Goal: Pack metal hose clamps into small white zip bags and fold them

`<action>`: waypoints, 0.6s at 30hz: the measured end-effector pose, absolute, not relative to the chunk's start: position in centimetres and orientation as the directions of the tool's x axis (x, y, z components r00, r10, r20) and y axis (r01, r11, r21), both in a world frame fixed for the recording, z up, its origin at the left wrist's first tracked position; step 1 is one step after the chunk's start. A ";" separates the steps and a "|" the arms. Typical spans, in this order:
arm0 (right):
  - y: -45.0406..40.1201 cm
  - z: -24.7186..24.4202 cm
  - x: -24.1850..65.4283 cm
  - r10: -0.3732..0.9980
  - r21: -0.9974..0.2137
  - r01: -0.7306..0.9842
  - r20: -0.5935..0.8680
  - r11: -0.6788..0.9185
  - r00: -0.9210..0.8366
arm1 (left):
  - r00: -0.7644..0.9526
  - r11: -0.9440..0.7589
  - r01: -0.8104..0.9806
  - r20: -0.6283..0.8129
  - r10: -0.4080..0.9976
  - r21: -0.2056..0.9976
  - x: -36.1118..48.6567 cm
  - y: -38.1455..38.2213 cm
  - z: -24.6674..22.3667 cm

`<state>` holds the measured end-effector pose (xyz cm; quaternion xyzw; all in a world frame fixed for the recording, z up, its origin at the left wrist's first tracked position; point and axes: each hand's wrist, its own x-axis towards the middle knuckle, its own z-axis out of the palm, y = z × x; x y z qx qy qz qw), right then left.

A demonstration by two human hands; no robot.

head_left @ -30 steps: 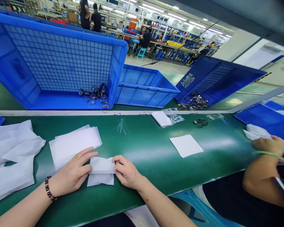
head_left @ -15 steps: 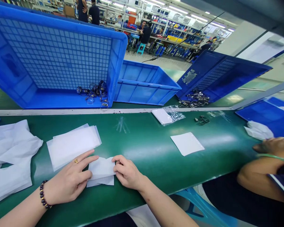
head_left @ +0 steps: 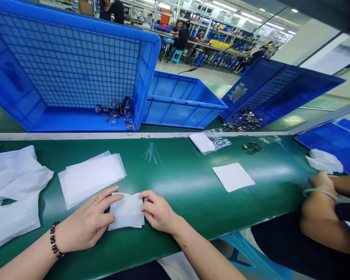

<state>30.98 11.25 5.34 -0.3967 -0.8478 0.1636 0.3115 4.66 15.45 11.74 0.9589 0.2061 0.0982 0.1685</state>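
A small folded sheet of thin white paper (head_left: 127, 212) lies on the green work surface in front of me, its layers slightly out of line at the lower edge. My left hand (head_left: 89, 217) grips its left side, the thumb at the edge and the longer fingers stretched over the top corner. At the right edge, my right hand (head_left: 156, 212) pinches the paper between thumb and curled fingers. Just beyond my left hand lies a stack of translucent white sleeves (head_left: 91, 177). To the far left is a loose pile of white paper sheets (head_left: 16, 194).
A tipped blue crate (head_left: 76, 120) holds several watch-like metal pieces (head_left: 116, 111). Behind stands another blue crate (head_left: 183, 112). Clear strips (head_left: 152, 153), a bagged white pad (head_left: 202, 142) and a white stack (head_left: 233, 177) lie on the green mat. A co-worker's hands (head_left: 323, 186) are at right.
The folded paper's lower flap has come down and lies flatter, nearly covering the layer beneath. My hands keep their places. The co-worker's arms have shifted at the right.
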 end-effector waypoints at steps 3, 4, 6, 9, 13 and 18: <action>11.3 5.4 30.9 0.774 -0.522 0.572 0.399 0.633 -0.492 | 0.896 -0.851 0.364 0.107 0.430 0.378 4.7 15.4 11.7; 11.3 5.4 30.9 0.773 -0.520 0.572 0.399 0.634 -0.494 | 0.896 -0.847 0.366 0.101 0.433 0.384 4.7 15.4 11.7; 11.3 5.5 30.9 0.770 -0.517 0.571 0.402 0.637 -0.496 | 0.896 -0.840 0.371 0.086 0.437 0.396 4.6 15.4 11.7; 11.3 5.7 30.9 0.768 -0.515 0.570 0.407 0.640 -0.495 | 0.894 -0.833 0.377 0.075 0.441 0.405 4.6 15.3 11.6; 11.3 5.6 30.9 0.773 -0.522 0.572 0.382 0.633 -0.507 | 0.886 -0.828 0.381 0.092 0.454 0.411 4.6 15.4 11.5; 11.2 5.8 31.0 0.778 -0.572 0.533 0.382 0.623 -0.499 | 0.871 -0.835 0.394 0.135 0.473 0.385 4.5 15.6 11.5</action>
